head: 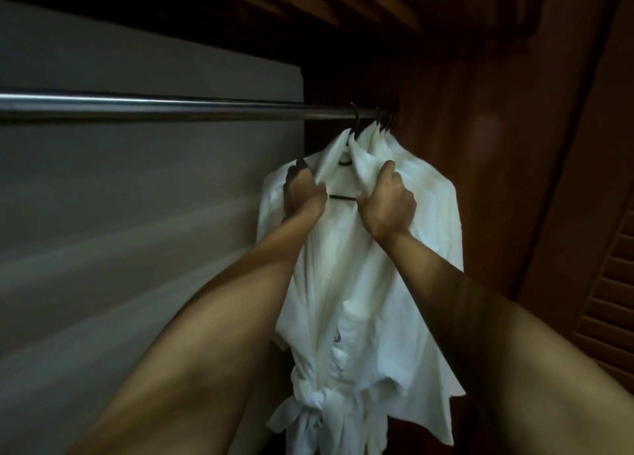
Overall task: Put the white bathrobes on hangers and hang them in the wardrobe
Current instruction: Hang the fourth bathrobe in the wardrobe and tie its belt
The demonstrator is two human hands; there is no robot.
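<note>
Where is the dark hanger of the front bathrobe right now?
In the head view, the dark hanger is hooked on the metal rail near its right end, inside the front bathrobe collar, between the left hand and right hand.

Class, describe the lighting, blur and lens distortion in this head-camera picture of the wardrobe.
Head view: dim and unevenly lit, the wardrobe top nearly black; white bathrobe is the brightest area; the grey back panel shows streaky motion blur; a highlight runs along the metal rail; wide-angle lens stretches the forearms at the bottom.

Two bare forearms enter from the lower edge. No sleeves, gloves, watch or rings show on either. The left hand (pixel 303 193) has dark-painted fingernails; the right hand (pixel 389 202) shows its back, nails hidden.
</note>
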